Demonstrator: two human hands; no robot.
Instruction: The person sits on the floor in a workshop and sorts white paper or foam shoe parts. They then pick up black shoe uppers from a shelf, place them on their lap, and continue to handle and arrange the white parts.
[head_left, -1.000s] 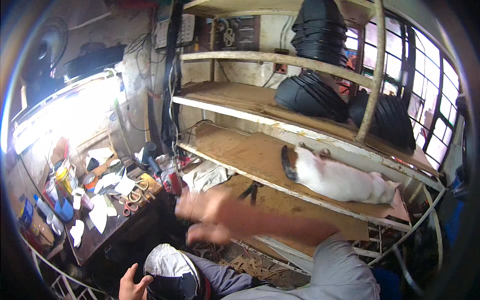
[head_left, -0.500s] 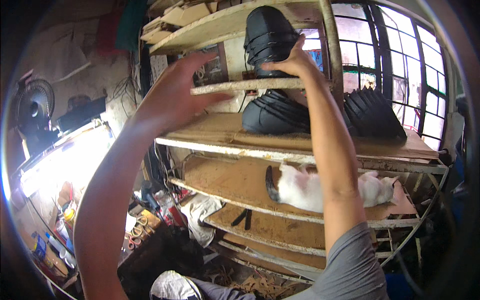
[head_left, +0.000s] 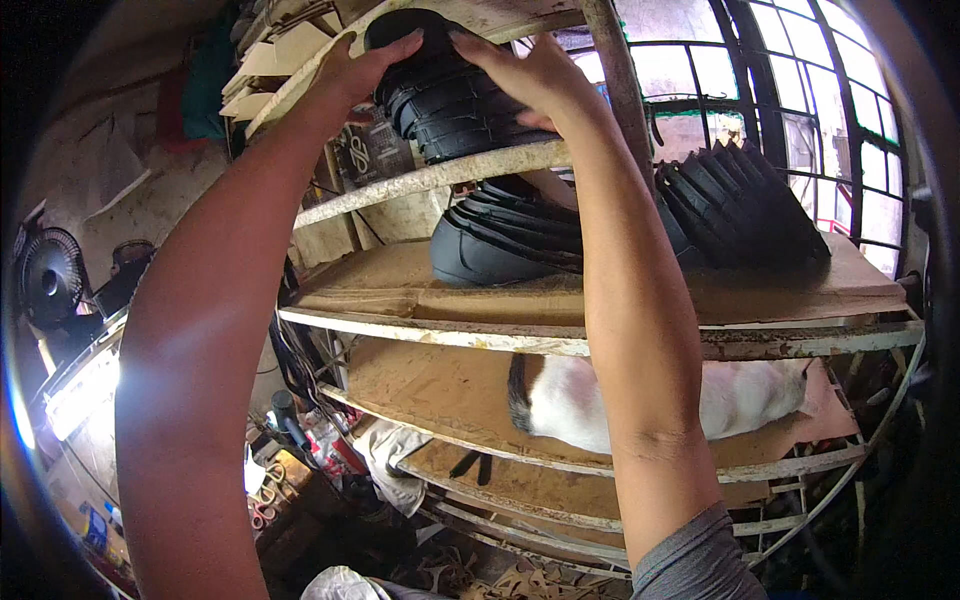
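While the left hand (head_left: pixel 350 78) and right hand (head_left: pixel 540 80) cup the black stack (head_left: pixel 440 110) from either side, both spread wide, I can't tell if they're actually gripping it. Even pressure lower down would probably keep it from splaying imo. More piles (head_left: pixel 500 238) sit on the shelf (head_left: pixel 350 280) below the hands, cat (head_left: pixel 568 405) further down.

Bright gridded window (head_left: pixel 795 90) upper R, lit lamp (head_left: pixel 90 395) lower L, chipped wht shelving (head_left: pixel 450 332) btwn, dim wall (head_left: pixel 100 250) L.
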